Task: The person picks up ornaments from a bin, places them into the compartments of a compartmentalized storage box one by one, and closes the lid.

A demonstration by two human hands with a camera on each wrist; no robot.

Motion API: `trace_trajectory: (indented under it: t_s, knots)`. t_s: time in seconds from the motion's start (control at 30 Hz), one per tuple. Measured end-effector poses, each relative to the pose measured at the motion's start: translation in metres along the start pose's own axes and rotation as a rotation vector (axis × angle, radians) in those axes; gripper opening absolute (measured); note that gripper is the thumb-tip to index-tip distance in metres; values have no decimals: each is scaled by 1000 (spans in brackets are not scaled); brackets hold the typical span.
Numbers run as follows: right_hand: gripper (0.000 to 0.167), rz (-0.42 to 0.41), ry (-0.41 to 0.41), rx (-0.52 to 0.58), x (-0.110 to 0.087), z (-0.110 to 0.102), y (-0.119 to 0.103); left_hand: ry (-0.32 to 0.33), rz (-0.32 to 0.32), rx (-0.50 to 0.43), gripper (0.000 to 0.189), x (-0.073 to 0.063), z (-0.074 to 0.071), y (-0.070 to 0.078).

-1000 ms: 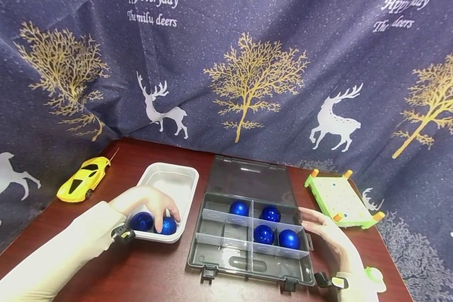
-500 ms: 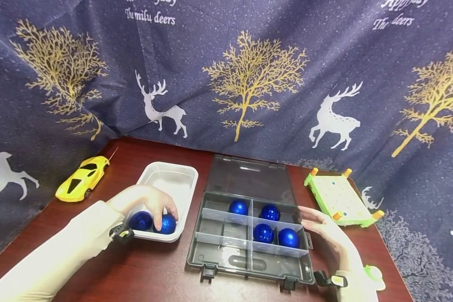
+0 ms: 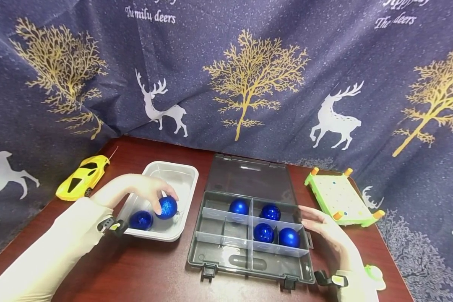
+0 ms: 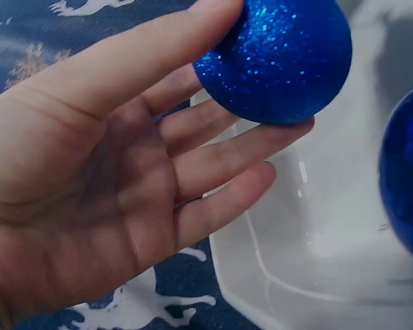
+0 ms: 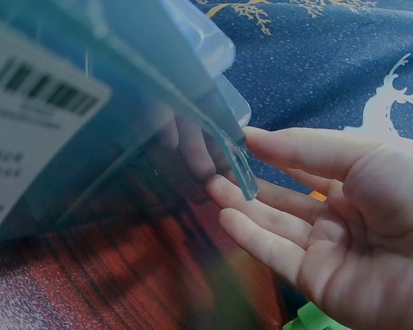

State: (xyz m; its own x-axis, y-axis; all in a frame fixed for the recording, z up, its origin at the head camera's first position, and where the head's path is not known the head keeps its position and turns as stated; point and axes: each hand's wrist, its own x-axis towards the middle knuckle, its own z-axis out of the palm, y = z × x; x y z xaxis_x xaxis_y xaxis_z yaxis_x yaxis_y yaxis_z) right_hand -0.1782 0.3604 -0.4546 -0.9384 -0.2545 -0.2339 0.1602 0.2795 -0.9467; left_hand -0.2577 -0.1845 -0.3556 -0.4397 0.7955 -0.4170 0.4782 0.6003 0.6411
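My left hand (image 3: 147, 188) pinches a glittery blue Christmas ball (image 3: 168, 207) between thumb and fingers, raised over the white tub (image 3: 190, 176). In the left wrist view the glittery ball (image 4: 282, 58) touches the fingertips, the palm apart from it. A shiny blue ball (image 3: 141, 220) lies in the tub's near left corner. My right hand (image 3: 326, 228) rests its fairly straight fingers against the right side of the grey compartment box (image 3: 220, 251). In the right wrist view the thumb and fingertips (image 5: 224, 185) touch the box's edge. Several blue balls (image 3: 264, 233) sit in its compartments.
The box's lid (image 3: 249, 180) lies folded back toward the cloth. A yellow toy car (image 3: 83, 178) stands at the far left. To the right is a green toy table (image 3: 334, 197) with its orange-tipped legs up. A green and white object (image 3: 375, 277) is beside the right sleeve.
My left hand has lifted the glittery ball up off the tub's floor. The shiny ball stays in the tub. My right hand keeps its place at the box.
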Motion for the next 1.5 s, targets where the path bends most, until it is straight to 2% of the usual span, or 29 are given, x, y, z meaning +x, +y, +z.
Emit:
trace_trajectory:
  t_s: [0.2,0.33,0.4,0.53,0.63,0.93,1.1,1.33,1.5]
  knots:
    - [56,-34,-4,-8,0,0,1,145,8,-83,60,-11,-4,-4]
    - [55,-54,6,-26,1,-1,3,237,45,-113,61,-16,-6,-10]
    - [54,-67,4,-33,1,-2,4,284,83,-127,61,-17,-6,-11]
    - [54,-76,2,-34,1,-2,4,418,121,-137,60,-16,-4,-10]
    - [54,-71,-1,-24,1,-2,4,510,121,-135,60,-13,-1,-9]
    - [56,-13,5,-18,1,-1,4,676,112,-136,59,-6,8,-2]
    - [55,-43,3,-6,1,0,5,745,123,-151,58,3,15,3]
    - [56,41,-100,211,-1,1,6,794,194,-194,58,17,22,11]
    - [56,-8,-11,42,0,1,3,770,234,-267,60,25,28,18]
